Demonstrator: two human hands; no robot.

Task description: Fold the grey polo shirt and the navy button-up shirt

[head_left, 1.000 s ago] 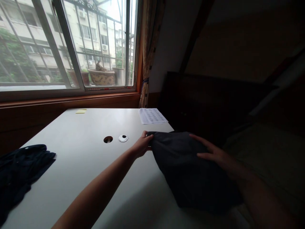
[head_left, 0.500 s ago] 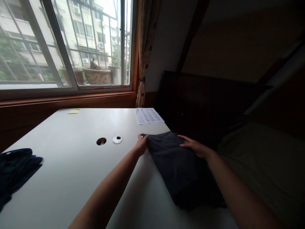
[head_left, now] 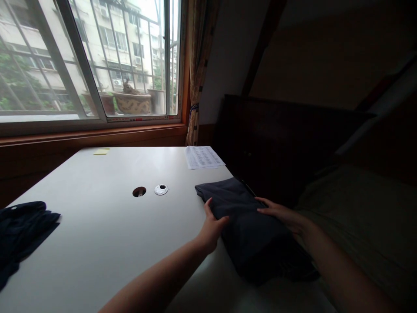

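Observation:
A folded dark grey garment (head_left: pixel 247 226) lies along the right edge of the white table (head_left: pixel 107 226). My left hand (head_left: pixel 211 228) rests against the garment's left side, fingers together and flat on the cloth, thumb on top. My right hand (head_left: pixel 283 215) lies flat on the garment's right side with its fingers stretched out. Neither hand grips anything.
A crumpled dark blue garment (head_left: pixel 19 232) sits at the table's left edge. A cable hole (head_left: pixel 139 191) and its white cap (head_left: pixel 160 189) are mid-table. A printed sheet (head_left: pixel 202 157) and a yellow note (head_left: pixel 100 151) lie near the window. Dark furniture stands to the right.
My left hand slid back from the garment's far corner to its near left side. My right hand moved nearer along the right side. The garment lies flatter and more neatly folded.

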